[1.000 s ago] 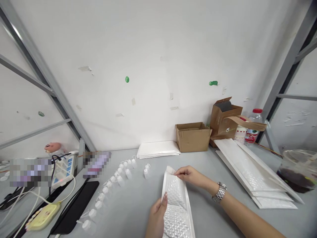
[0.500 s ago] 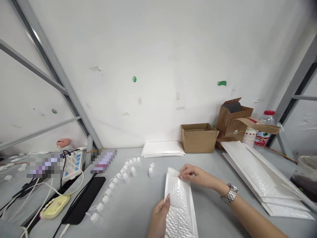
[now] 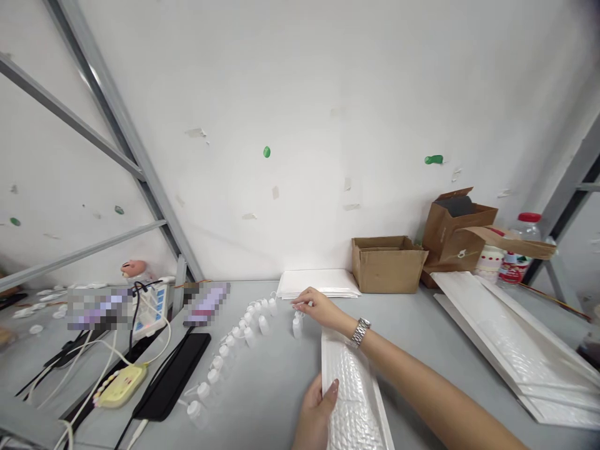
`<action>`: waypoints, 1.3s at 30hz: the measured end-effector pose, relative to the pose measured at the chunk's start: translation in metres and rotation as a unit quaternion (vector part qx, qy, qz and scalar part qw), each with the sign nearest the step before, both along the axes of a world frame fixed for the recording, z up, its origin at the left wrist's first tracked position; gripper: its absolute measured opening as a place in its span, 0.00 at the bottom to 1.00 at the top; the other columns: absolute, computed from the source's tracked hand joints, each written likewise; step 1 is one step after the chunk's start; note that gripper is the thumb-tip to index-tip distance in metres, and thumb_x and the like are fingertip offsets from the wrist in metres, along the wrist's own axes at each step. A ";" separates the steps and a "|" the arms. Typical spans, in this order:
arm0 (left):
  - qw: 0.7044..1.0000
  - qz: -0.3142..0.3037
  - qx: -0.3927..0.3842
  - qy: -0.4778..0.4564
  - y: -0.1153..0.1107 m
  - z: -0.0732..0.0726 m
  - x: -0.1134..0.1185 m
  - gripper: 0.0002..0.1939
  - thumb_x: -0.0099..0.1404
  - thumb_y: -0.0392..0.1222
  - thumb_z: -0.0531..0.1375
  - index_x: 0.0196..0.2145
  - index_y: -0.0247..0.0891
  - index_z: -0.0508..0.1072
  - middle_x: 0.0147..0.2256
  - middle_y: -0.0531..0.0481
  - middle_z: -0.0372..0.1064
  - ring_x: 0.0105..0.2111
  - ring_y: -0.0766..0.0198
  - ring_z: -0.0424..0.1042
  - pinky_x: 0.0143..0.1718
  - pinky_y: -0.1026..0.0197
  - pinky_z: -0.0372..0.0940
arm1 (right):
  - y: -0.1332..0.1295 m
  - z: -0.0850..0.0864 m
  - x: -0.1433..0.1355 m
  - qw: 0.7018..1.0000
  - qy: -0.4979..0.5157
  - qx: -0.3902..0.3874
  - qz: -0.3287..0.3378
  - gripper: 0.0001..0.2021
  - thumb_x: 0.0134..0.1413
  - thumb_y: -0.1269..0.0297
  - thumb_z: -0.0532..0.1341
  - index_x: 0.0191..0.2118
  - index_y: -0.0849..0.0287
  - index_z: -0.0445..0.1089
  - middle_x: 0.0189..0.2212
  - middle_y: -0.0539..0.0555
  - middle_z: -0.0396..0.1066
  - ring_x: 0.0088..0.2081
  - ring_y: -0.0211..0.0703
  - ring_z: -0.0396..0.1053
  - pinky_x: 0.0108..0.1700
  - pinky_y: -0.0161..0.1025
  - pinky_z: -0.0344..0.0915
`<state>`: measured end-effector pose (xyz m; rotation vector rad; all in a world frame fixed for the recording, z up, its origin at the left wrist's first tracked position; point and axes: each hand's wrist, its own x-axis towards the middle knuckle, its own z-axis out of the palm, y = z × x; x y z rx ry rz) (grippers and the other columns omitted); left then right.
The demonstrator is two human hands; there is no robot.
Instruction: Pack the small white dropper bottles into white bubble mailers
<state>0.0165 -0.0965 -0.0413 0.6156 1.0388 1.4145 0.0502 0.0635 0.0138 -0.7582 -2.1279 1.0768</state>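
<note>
1. Best to pinch the lone bottle (image 3: pixel 297 327) lightly, so it doesn't topple, with the padded envelope (image 3: pixel 349 381) held steady.
2. It stands on the bench (image 3: pixel 262 400), near the envelope's far end.
3. Left hand (image 3: pixel 315 409): grip closed on the envelope's left edge.
4. Right hand (image 3: pixel 315 304): grip narrowed at the bottle's cap; I can't tell whether it's grasping.

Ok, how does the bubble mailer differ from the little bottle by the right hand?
The bubble mailer is large, long and flat; the little bottle is far smaller and rounded. The mailer is gripped by the left hand; the bottle is upright by the right hand, contact unclear. The mailer's surface is glossy and bumpy; the bottle looks translucent. Both are whitish.
</note>
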 end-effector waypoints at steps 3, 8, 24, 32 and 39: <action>1.000 0.000 0.007 -0.008 0.002 -0.004 0.000 0.28 0.42 0.55 0.66 0.37 0.32 0.75 0.41 0.36 0.72 0.47 0.44 0.66 0.51 0.49 0.56 | 0.001 -0.004 -0.003 1.000 0.006 -0.020 -0.003 0.08 0.48 0.63 0.60 0.31 0.59 0.75 0.33 0.53 0.68 0.37 0.42 0.66 0.41 0.38 0.60; 1.000 -0.005 0.018 -0.013 0.001 -0.001 0.000 0.27 0.43 0.54 0.66 0.37 0.33 0.75 0.41 0.38 0.73 0.48 0.45 0.66 0.52 0.49 0.55 | 0.005 -0.007 -0.003 0.995 0.055 -0.060 -0.065 0.08 0.45 0.63 0.60 0.24 0.60 0.75 0.27 0.52 0.70 0.32 0.41 0.67 0.38 0.37 0.61; 0.999 0.023 -0.043 -0.022 -0.001 -0.002 -0.002 0.31 0.39 0.55 0.67 0.39 0.33 0.75 0.42 0.37 0.73 0.48 0.44 0.66 0.51 0.49 0.57 | 0.008 0.007 0.058 0.964 0.129 -0.065 -0.224 0.18 0.48 0.49 0.55 0.28 0.61 0.68 0.28 0.56 0.71 0.27 0.40 0.67 0.32 0.38 0.63; 1.000 -0.003 -0.010 0.009 -0.007 0.008 0.003 0.27 0.42 0.55 0.66 0.37 0.33 0.76 0.40 0.38 0.74 0.47 0.46 0.67 0.52 0.49 0.55 | -0.029 -0.007 0.089 0.954 -0.035 0.089 -0.285 0.14 0.55 0.54 0.49 0.26 0.56 0.61 0.24 0.53 0.67 0.26 0.42 0.63 0.30 0.38 0.56; 0.999 -0.009 -0.039 0.023 -0.009 0.010 0.002 0.28 0.42 0.56 0.66 0.38 0.35 0.76 0.38 0.41 0.75 0.45 0.46 0.69 0.52 0.47 0.55 | -0.045 -0.004 0.080 0.975 -0.041 -0.003 -0.218 0.12 0.53 0.58 0.51 0.23 0.56 0.60 0.18 0.50 0.64 0.21 0.39 0.61 0.26 0.36 0.56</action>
